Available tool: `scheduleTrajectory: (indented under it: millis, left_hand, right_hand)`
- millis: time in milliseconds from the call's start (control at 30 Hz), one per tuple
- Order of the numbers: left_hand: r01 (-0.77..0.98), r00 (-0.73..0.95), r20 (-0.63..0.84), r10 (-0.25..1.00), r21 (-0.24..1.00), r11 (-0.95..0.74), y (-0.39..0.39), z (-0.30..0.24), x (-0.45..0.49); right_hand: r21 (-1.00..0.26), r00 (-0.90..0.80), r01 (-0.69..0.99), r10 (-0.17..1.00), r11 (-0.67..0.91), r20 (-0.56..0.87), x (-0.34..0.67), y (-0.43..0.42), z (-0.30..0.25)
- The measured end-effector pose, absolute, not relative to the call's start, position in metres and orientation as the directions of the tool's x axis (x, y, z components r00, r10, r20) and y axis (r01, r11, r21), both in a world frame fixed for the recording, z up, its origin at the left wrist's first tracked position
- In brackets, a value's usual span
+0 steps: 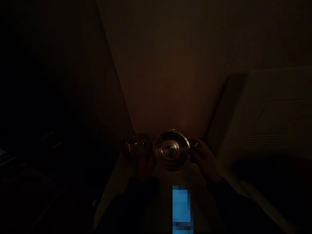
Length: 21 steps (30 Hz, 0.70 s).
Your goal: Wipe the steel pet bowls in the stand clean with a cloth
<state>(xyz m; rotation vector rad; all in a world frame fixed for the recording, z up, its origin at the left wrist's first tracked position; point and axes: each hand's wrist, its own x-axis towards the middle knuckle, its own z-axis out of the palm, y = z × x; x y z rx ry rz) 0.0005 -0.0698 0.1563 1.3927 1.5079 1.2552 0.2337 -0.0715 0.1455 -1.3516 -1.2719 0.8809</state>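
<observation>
The scene is very dark. A round, shiny metal bowl (171,150) is held between my two hands, its hollow side facing me. My right hand (203,161) grips the bowl's right rim with closed fingers. At its left edge is my left hand (145,164), dim in shadow, its fingers hard to make out but seemingly against the rim. A second metal bowl (136,146) stands behind and left of my left hand. Partly hidden behind my right hand is another shiny metal piece (195,142).
A pale tabletop (114,185) lies under my hands, narrow and set against a wall (168,74). To the right stands a large pale boxy object (273,120) with ridges. A blue pixelated patch (181,206) covers the area near me. Dark clutter lies far left.
</observation>
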Motion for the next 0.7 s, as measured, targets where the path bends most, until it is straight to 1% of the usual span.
scheduleTrajectory:
  millis: [100, 167, 333, 500, 600, 700]
  left_hand:
    - [0.259, -0.094, -0.04, 0.995, 0.964, 0.063, -0.063, 0.157, 0.004]
    - [0.286, -0.093, -0.085, 0.992, 0.952, 0.108, -0.056, 0.155, 0.006]
    - [0.371, -0.097, -0.139, 0.986, 0.914, 0.165, -0.038, 0.142, 0.007]
    - [0.438, -0.079, -0.145, 0.986, 0.884, 0.165, -0.021, 0.129, 0.003]
    - [0.467, -0.062, -0.146, 0.987, 0.87, 0.158, -0.012, 0.122, 0.001]
    - [0.498, -0.062, -0.174, 0.983, 0.848, 0.182, -0.005, 0.114, -0.001]
  right_hand:
    - [-0.983, 0.147, 0.174, 0.986, 0.049, 0.076, 0.241, -0.064, 0.131]
    - [-0.987, 0.128, 0.163, 0.991, 0.016, 0.037, 0.244, -0.06, 0.122]
    - [-0.984, 0.084, 0.171, 0.995, -0.058, -0.044, 0.249, -0.047, 0.102]
    - [-0.977, -0.016, 0.192, 0.996, -0.089, -0.093, 0.25, -0.031, 0.086]
    - [-0.973, -0.047, 0.21, 0.993, -0.093, -0.105, 0.249, -0.024, 0.076]
    - [-0.97, -0.033, 0.23, 0.995, -0.083, -0.093, 0.246, -0.018, 0.066]
